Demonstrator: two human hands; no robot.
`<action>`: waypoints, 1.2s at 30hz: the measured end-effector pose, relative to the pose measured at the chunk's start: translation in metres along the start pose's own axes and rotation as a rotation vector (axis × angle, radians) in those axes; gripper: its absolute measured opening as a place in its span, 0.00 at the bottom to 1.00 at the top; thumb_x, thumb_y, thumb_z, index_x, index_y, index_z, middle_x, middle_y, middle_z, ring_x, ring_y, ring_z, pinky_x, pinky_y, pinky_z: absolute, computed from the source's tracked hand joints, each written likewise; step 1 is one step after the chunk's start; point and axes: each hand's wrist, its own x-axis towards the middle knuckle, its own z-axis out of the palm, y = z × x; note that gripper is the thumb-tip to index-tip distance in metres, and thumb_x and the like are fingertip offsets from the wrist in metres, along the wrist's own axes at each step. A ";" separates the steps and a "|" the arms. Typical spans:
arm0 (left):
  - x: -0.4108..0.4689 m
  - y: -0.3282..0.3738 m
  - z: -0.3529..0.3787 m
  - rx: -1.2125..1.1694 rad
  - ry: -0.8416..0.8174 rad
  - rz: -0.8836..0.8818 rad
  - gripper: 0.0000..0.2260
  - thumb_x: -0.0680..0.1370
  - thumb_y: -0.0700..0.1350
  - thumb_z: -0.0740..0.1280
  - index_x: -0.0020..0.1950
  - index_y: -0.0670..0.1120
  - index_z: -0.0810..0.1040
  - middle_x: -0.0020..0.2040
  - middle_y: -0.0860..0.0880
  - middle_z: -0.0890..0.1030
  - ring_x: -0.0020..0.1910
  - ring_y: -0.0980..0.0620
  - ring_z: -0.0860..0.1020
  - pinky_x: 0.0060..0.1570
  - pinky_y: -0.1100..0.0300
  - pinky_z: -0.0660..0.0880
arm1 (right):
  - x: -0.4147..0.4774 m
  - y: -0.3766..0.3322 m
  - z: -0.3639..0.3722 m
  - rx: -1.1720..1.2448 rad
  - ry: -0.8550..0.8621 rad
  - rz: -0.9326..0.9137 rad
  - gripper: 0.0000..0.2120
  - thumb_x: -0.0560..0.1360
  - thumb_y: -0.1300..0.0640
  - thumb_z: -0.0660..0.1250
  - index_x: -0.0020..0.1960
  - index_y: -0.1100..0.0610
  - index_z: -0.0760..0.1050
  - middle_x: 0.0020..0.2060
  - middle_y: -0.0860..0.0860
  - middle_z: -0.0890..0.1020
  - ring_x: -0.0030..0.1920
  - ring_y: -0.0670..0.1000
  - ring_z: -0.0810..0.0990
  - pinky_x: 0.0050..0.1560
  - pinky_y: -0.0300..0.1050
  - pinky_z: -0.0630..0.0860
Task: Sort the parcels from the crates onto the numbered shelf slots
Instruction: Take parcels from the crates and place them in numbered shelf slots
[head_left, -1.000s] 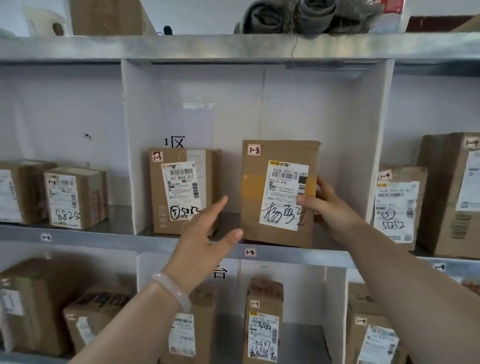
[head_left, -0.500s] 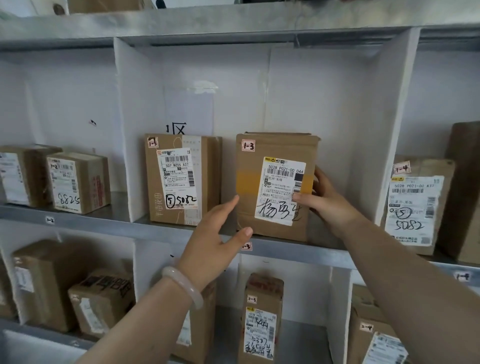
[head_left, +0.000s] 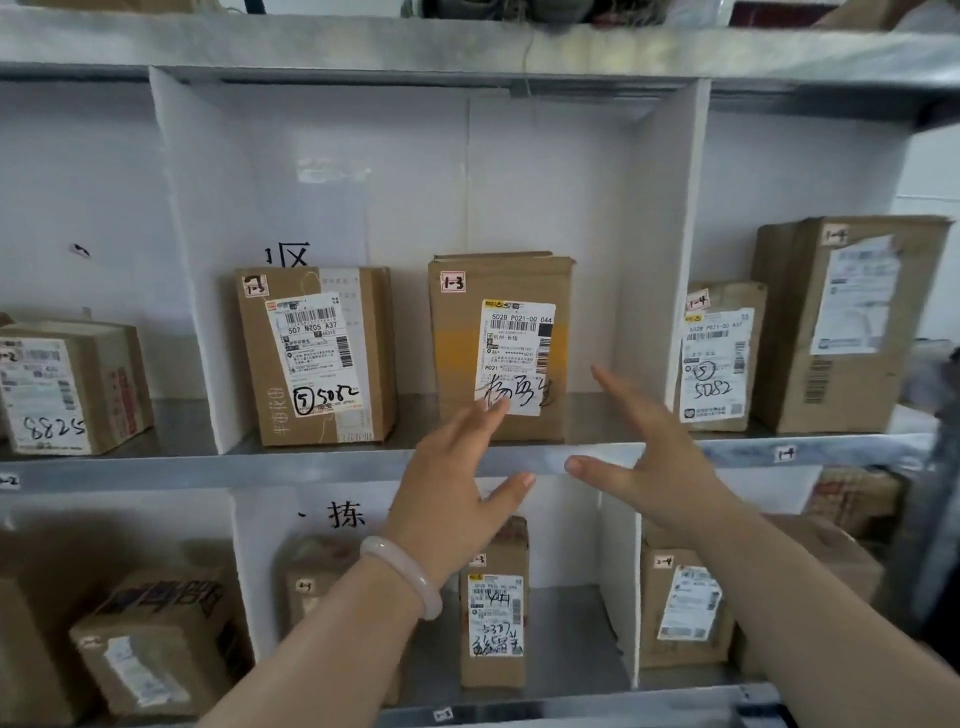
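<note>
With the box (head_left: 498, 348) standing in its shelf (head_left: 332, 460) slot at frame centre, our hands (head_left: 457, 488) hovered apart and empty; more parcels presumably remained.

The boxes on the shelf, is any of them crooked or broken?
Nothing is broken. The box tagged 1-3 stands upright in its slot, but the bottom of its white label seems to be peeling, and its top flap looks a bit raised. Both hands are open and off it.

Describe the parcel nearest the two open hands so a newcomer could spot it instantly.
Find the white-walled middle compartment of the upper shelf. Two upright cardboard boxes stand there; it is the right-hand parcel. Unlike its neighbour, it has a yellow tape band and a clear 1-3 sticker.
</note>
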 end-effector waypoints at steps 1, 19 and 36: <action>-0.003 0.004 0.005 0.009 -0.003 0.040 0.32 0.77 0.61 0.66 0.78 0.65 0.56 0.78 0.59 0.61 0.75 0.56 0.58 0.72 0.57 0.58 | -0.018 -0.003 -0.001 -0.073 0.016 0.005 0.44 0.61 0.26 0.67 0.73 0.27 0.53 0.72 0.32 0.62 0.69 0.31 0.58 0.65 0.33 0.57; -0.081 0.162 0.169 0.056 -0.296 0.567 0.37 0.75 0.63 0.67 0.79 0.57 0.55 0.78 0.48 0.64 0.75 0.44 0.63 0.73 0.45 0.60 | -0.292 0.006 -0.119 -0.779 0.012 0.545 0.46 0.64 0.22 0.54 0.77 0.34 0.44 0.78 0.37 0.47 0.77 0.40 0.39 0.77 0.47 0.38; -0.096 0.411 0.387 -0.123 -0.489 0.674 0.36 0.77 0.65 0.63 0.80 0.59 0.51 0.80 0.50 0.59 0.78 0.49 0.56 0.77 0.49 0.57 | -0.451 0.111 -0.351 -0.840 0.153 0.809 0.44 0.70 0.31 0.67 0.78 0.36 0.46 0.79 0.39 0.50 0.78 0.43 0.44 0.78 0.50 0.48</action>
